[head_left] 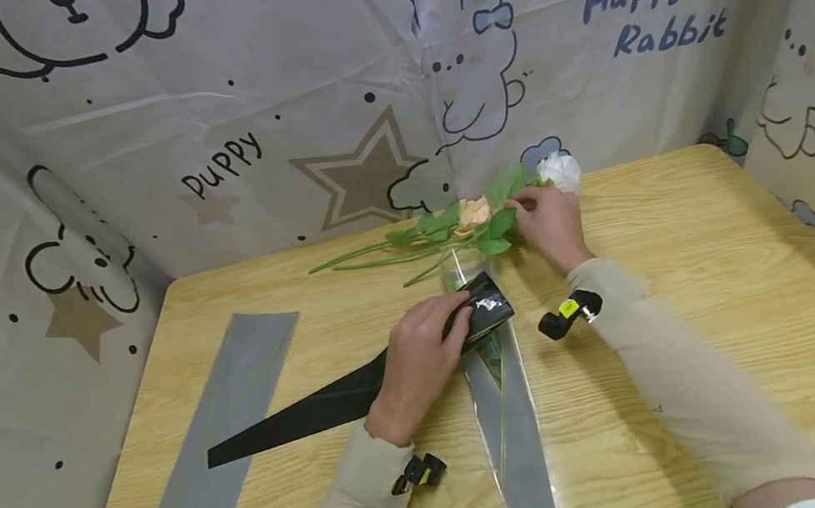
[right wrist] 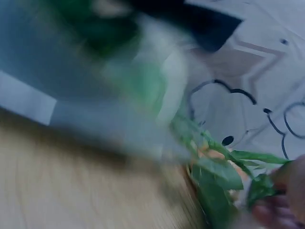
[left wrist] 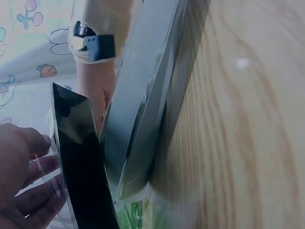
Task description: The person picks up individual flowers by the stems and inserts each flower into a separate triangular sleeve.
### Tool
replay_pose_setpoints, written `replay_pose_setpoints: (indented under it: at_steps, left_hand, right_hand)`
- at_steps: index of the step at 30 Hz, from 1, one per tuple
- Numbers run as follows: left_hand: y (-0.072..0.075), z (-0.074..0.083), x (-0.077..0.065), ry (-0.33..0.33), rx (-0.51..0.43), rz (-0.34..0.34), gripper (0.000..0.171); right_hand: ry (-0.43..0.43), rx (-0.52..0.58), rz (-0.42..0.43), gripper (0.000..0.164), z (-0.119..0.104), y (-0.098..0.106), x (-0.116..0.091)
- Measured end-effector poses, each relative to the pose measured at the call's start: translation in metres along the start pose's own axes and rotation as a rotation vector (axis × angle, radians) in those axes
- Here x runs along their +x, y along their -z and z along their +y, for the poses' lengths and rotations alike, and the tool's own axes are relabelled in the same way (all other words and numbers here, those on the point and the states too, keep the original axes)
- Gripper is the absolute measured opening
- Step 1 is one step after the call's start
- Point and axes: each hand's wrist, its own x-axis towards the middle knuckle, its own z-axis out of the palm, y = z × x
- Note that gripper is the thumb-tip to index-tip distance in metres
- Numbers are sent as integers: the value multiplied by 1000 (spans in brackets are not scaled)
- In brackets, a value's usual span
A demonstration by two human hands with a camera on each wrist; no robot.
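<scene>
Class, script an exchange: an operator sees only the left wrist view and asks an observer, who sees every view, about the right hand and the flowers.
Operator: The black strip blocks part of my view. What is the right hand doing?
Observer: It pinches the greenery beside a white flower.
Operator: Is there another flower on the table?
Observer: Yes, the head view shows a peach flower left of the white one.

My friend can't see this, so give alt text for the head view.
A person's left hand holds a black wrapper over a gray wrapper on a wooden table; the right hand pinches greenery between a peach flower and a white flower.
</scene>
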Motion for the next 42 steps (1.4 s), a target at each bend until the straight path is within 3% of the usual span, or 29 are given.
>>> replay_pose_setpoints:
  at_steps: [3, 6, 12, 18, 21, 26, 35, 42]
  left_hand:
    - [-1, 1, -1, 0, 2, -3, 21]
    - [-3, 2, -1, -5, 0, -6, 21]
    - [-4, 3, 0, -9, 0, 3, 21]
    - [-3, 3, 2, -7, 2, -3, 22]
    - [-4, 2, 1, -1, 5, -8, 23]
    - [-4, 1, 0, 5, 14, -15, 23]
    - [-2, 0, -2, 18, 24, -14, 23]
    - [-3, -3, -2, 14, 27, -1, 25]
  right_hand:
    - [-133, 190, 149, 23, 3, -9, -3]
    - [-258, 312, 251, 21, 5, -13, -5]
    - [-468, 633, 354, 14, 11, -13, -5]
    - [-558, 936, 439, 15, 15, -6, -4]
    - [-574, 1010, 476, 10, 16, -4, -4]
    - [-561, 1041, 519, 16, 15, 1, -4]
    - [-510, 1094, 501, 22, 15, 12, -4]
    - [-438, 1226, 481, 18, 14, 20, -5]
